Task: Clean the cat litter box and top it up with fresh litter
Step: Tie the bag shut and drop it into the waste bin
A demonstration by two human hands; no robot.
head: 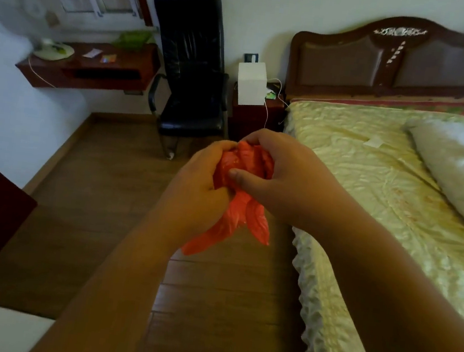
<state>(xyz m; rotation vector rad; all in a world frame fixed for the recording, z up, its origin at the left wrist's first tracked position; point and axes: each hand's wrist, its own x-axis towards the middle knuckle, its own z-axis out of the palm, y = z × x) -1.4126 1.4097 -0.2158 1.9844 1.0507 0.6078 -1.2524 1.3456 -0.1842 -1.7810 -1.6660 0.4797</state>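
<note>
Clutching a crumpled red plastic bag [241, 188], both hands meet in mid-air over the wooden floor [100, 189], just left of the bed [386, 171]. Left hand [197, 189] has its grip curled round the bag's lower bunch; right hand [275, 172] pinches the top, thumb pressed on the plastic. Beyond the bed's near corner stands a black chair [192, 62].
</note>
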